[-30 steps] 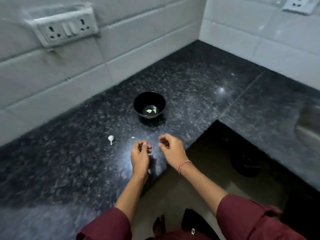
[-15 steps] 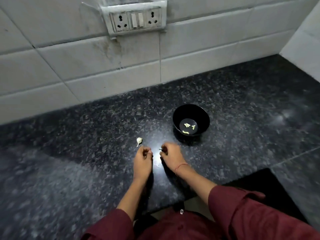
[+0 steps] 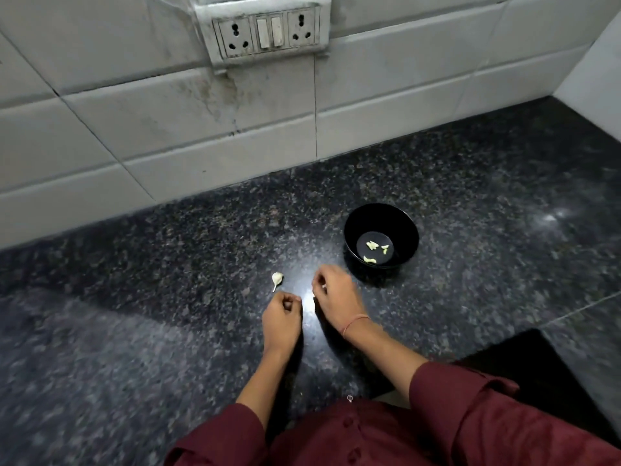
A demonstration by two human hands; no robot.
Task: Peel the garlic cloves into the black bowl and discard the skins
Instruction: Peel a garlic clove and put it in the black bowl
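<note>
Curls left grip (image 3: pixel 282 317) and right grip (image 3: pixel 332 294) near counter's (image 3: pixel 168 297) front edge, contents unclear; clove (image 3: pixel 277 279) by left, bowl (image 3: pixel 379 218) by right.

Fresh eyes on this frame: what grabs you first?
The black bowl on the dark speckled counter, a few pale garlic pieces in its bottom. Nearer the camera, the left hand and right hand sit close together with fingers curled. One whole garlic clove lies beyond the left hand.
</note>
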